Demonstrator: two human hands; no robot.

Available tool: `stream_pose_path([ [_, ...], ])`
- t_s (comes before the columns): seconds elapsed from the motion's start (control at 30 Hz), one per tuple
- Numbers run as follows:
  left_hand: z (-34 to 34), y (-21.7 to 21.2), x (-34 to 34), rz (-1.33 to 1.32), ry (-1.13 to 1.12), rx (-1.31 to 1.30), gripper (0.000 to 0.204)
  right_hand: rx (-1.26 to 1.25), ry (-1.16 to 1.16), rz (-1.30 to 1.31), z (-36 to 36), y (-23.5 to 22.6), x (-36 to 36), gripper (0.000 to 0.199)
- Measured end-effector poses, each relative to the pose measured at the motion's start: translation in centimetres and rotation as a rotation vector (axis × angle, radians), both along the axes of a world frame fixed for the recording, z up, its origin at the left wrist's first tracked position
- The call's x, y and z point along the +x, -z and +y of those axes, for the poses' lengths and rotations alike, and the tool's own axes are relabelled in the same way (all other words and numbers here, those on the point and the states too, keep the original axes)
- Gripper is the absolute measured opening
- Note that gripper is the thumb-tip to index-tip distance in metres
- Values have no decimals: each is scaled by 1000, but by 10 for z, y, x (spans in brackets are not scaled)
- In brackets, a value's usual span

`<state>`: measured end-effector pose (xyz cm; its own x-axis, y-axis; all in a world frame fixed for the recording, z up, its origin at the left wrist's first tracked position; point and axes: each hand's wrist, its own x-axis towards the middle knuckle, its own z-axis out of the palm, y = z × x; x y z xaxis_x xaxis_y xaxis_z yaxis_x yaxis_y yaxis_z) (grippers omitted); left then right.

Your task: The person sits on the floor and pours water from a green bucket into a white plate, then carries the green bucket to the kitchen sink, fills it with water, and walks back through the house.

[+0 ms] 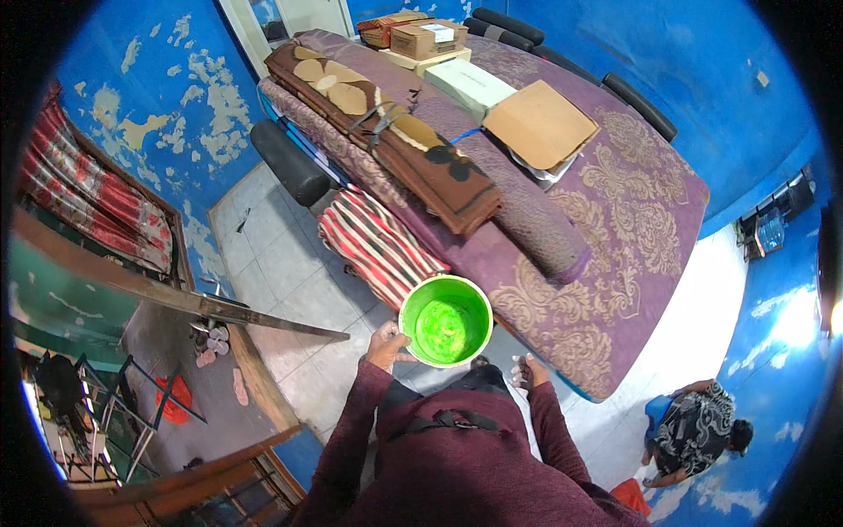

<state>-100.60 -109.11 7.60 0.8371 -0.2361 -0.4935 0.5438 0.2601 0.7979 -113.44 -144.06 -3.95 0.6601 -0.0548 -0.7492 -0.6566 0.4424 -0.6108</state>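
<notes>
My left hand (385, 346) grips the side of a bright green bucket (477, 321) with a pale rim, held in front of my waist. The bucket's mouth faces up, and a pale yellowish patch shows on its green bottom. On its right, apart from it, my right hand (528, 372) hangs with nothing in it, its fingers loosely bent and apart. Just beyond the bucket lies a red, white and black striped cloth (378, 241), against the side of a purple patterned mattress (645, 299).
A rolled brown floral mat (395, 140), a cardboard piece (543, 123) and boxes (428, 39) lie on the mattress. Black bolster-like cushions (294, 162) flank it. An open door (263, 318) juts in from the left. Another person (698, 430) bends down at the lower right.
</notes>
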Motion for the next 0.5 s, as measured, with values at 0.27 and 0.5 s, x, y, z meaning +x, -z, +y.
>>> stream_pose_path([
  [0.27,-150,-38,-48,-81,-156,-43,10,-250,-82,313,-177,85,-65,44],
  [0.5,-221,-45,-89,-135,-222,-89,11,-315,-243,410,-244,161,-168,36],
])
